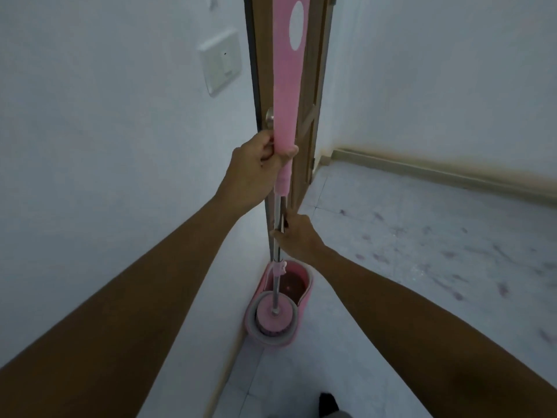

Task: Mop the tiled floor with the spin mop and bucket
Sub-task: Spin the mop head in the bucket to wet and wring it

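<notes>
No text, label, brand or number can be read anywhere

Left hand (256, 164) gripping high, right hand (297, 235) lower (both arms outstretched).

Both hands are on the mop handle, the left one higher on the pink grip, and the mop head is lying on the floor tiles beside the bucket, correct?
Not quite. The head view shows the mop head sitting in the pink bucket, in its round spinner basket, not on the tiles. The rest holds: left hand higher on the pink grip, right hand lower on the metal shaft.

Pink mop (287, 86), pink bucket (307, 292), brown door (310, 116), purple-flecked white tiles (422, 251).
</notes>
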Demonstrator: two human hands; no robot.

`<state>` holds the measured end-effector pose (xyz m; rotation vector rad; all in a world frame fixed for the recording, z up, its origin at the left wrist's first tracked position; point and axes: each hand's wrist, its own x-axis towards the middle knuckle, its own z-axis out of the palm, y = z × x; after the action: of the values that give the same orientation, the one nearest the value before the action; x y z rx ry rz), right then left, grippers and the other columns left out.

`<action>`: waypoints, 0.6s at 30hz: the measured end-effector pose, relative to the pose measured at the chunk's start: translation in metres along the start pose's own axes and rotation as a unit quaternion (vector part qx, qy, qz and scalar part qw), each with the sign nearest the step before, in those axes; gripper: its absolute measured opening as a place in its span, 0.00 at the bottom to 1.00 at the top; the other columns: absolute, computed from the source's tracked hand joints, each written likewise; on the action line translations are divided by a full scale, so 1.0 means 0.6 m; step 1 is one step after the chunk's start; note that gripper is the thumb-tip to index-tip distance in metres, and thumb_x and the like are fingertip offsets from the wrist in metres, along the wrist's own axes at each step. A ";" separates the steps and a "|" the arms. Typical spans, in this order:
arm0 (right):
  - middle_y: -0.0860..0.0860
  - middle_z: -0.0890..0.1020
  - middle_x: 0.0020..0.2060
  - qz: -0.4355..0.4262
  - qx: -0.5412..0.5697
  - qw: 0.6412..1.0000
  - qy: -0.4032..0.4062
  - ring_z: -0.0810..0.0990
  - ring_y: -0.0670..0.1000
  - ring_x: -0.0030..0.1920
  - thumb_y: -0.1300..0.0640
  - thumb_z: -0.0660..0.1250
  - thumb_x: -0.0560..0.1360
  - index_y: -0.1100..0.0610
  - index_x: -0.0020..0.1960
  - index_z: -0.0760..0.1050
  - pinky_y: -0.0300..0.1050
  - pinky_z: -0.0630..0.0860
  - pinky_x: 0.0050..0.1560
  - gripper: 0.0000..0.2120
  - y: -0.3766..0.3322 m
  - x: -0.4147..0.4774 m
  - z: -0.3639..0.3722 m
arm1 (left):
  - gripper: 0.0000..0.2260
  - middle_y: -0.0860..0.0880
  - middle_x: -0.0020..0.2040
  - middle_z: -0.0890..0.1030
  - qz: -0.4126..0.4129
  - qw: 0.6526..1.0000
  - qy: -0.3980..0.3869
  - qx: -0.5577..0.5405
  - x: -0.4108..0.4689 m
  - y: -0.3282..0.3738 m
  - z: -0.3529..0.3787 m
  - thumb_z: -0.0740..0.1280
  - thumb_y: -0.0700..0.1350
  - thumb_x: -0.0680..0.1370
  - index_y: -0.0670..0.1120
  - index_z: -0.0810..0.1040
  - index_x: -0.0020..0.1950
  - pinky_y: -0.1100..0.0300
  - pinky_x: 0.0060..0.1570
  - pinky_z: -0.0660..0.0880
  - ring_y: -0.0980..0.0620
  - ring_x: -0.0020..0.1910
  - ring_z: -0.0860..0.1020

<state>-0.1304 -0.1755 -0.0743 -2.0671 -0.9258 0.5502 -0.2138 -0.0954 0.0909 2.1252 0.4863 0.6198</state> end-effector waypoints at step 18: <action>0.50 0.79 0.42 0.010 -0.114 0.993 0.028 0.79 0.51 0.38 0.56 0.63 0.78 0.51 0.53 0.67 0.42 0.75 0.36 0.06 0.249 -0.249 -0.272 | 0.20 0.32 0.64 0.78 -0.215 0.931 -0.218 -0.197 -0.054 0.210 0.256 0.49 0.46 0.86 0.35 0.71 0.69 0.44 0.53 0.82 0.36 0.55 0.82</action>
<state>-0.0579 -0.4321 -0.0871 -2.2847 -0.9738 0.4096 -0.1351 -0.2797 0.1057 1.6306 0.5050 -0.0170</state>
